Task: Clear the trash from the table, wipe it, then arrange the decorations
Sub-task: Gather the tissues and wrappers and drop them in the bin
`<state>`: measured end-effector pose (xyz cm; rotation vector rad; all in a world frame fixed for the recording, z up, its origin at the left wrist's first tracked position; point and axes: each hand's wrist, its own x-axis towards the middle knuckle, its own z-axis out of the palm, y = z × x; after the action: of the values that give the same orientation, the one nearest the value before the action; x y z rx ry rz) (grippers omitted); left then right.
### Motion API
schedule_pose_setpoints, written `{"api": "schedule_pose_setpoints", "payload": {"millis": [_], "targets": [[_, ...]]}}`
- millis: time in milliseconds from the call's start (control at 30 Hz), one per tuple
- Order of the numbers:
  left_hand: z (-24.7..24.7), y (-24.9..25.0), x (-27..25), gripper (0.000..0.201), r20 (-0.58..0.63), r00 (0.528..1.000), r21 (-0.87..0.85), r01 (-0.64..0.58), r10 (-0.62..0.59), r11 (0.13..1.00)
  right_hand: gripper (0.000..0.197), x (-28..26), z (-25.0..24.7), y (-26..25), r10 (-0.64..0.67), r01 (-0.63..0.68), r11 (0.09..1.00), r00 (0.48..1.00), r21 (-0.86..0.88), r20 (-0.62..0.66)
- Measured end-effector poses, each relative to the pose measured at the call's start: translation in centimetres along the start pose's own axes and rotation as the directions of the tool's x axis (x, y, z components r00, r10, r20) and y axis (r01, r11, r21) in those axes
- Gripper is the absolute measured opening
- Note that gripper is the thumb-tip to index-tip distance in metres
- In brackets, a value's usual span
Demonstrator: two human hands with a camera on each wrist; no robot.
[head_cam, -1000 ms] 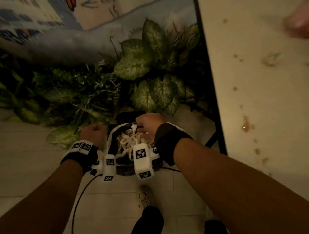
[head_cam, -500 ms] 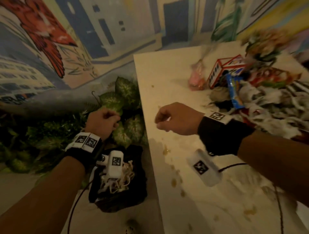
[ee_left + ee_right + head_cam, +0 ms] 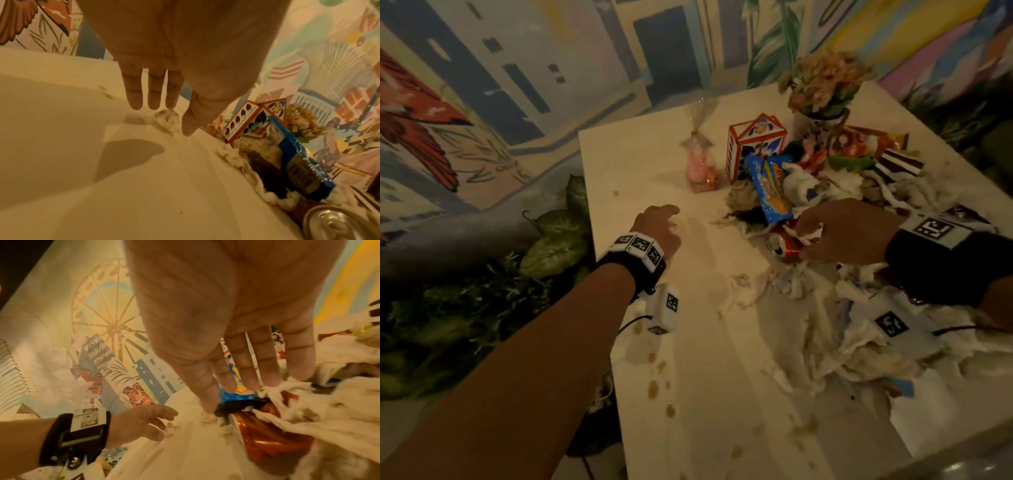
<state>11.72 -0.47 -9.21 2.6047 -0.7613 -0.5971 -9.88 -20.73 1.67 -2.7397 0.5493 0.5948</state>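
Observation:
On the stained white table point(image 3: 722, 394) lies a trash pile: shredded tissue point(image 3: 876, 346), a blue snack wrapper point(image 3: 770, 192) and a red can point(image 3: 784, 246) on its side. My right hand point(image 3: 803, 238) arches over the can, and in the right wrist view its straight fingertips point(image 3: 271, 379) touch the tissue point(image 3: 304, 402) lying on the can point(image 3: 273, 443). My left hand point(image 3: 671, 219) hovers open over bare table left of the pile, its fingers point(image 3: 152, 97) just above a small tissue scrap point(image 3: 166, 118). The decorations stand behind: a painted box point(image 3: 753, 144), a flower vase point(image 3: 822, 85) and a pink wrapped gift point(image 3: 700, 168).
More snack wrappers point(image 3: 866, 144) and a striped packet point(image 3: 897, 164) lie at the far right of the pile. Brown spill spots point(image 3: 654, 387) dot the table's left edge. A black bag point(image 3: 595, 428) with tissue sits on the floor beside it, among leafy plants point(image 3: 551, 240). A mural covers the wall.
The view has swung up from the bag on the floor to the table. Both hands went from closed to spread; the left moved over the table, the right reached the can and tissue.

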Motion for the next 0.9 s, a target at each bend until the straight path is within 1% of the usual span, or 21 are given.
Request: {"api": "schedule_pose_setpoints", "payload": {"millis": [67, 100, 167, 233, 267, 333, 400, 467, 533, 600, 667, 733, 767, 833, 900], "targets": [[1.1, 0.3, 0.6, 0.057, 0.029, 1.0, 0.027, 0.001, -0.001, 1.0, 0.042, 0.6, 0.5, 1.3, 0.029, -0.028, 0.999, 0.999, 0.016, -0.046], [1.7, 0.4, 0.9, 0.055, 0.014, 1.0, 0.056, -0.005, 0.005, 0.998, 0.044, 1.0, 0.7, 1.8, 0.046, -0.044, 0.998, 0.997, 0.035, -0.062], [2.5, 1.1, 1.1, 0.04, -0.062, 0.998, 0.078, -0.022, 0.027, 0.997, 0.045, 1.7, 1.0, 2.7, 0.073, -0.066, 0.995, 0.993, 0.078, -0.095], [3.0, 2.1, 1.3, 0.023, -0.119, 0.992, 0.051, -0.036, 0.042, 0.998, 0.044, 2.4, 1.3, 3.6, 0.078, -0.066, 0.993, 0.989, 0.099, -0.127], [3.1, 2.6, 1.2, 0.019, -0.124, 0.991, 0.04, -0.035, 0.04, 0.999, 0.043, 2.7, 1.5, 3.9, 0.073, -0.059, 0.993, 0.988, 0.104, -0.135], [3.1, 3.6, 1.2, 0.014, -0.116, 0.992, 0.011, -0.041, 0.042, 0.999, 0.043, 3.2, 1.8, 4.4, 0.071, -0.056, 0.992, 0.989, 0.113, -0.131], [2.8, 4.5, 1.4, 0.012, -0.154, 0.988, -0.072, -0.041, 0.03, 0.997, 0.047, 3.8, 2.0, 4.6, 0.063, -0.046, 0.991, 0.988, 0.125, -0.141], [2.5, 5.8, 1.8, 0.016, -0.224, 0.975, -0.17, -0.041, 0.002, 0.985, 0.054, 4.5, 2.1, 4.6, 0.025, 0.003, 0.989, 0.983, 0.147, -0.184], [2.4, 7.5, 2.3, 0.025, -0.256, 0.967, -0.238, -0.06, -0.003, 0.969, 0.058, 5.1, 2.1, 4.2, -0.003, 0.046, 0.981, 0.974, 0.187, -0.226], [2.5, 9.2, 2.7, 0.041, -0.231, 0.972, -0.257, -0.094, 0.033, 0.962, 0.062, 5.8, 2.0, 3.8, -0.047, 0.111, 0.97, 0.958, 0.217, -0.282], [2.8, 10.6, 3.1, 0.053, -0.174, 0.98, -0.26, -0.14, 0.096, 0.955, 0.063, 6.5, 2.1, 3.5, -0.102, 0.192, 0.953, 0.93, 0.232, -0.352], [3.0, 11.6, 3.4, 0.054, -0.098, 0.985, -0.225, -0.158, 0.14, 0.961, 0.062, 7.1, 2.2, 3.5, -0.148, 0.244, 0.948, 0.906, 0.202, -0.397], [3.1, 12.1, 3.5, 0.052, -0.058, 0.987, -0.177, -0.158, 0.15, 0.971, 0.062, 7.4, 2.3, 3.4, -0.158, 0.245, 0.953, 0.904, 0.178, -0.397], [3.2, 12.9, 3.5, 0.053, 0.004, 0.987, -0.114, -0.161, 0.163, 0.98, 0.067, 8.0, 2.3, 3.3, -0.14, 0.208, 0.965, 0.922, 0.159, -0.36], [3.4, 13.3, 3.6, 0.055, -0.021, 0.98, -0.128, -0.198, 0.197, 0.972, 0.079, 8.7, 2.3, 3.1, -0.074, 0.147, 0.964, 0.949, 0.22, -0.308]]}}
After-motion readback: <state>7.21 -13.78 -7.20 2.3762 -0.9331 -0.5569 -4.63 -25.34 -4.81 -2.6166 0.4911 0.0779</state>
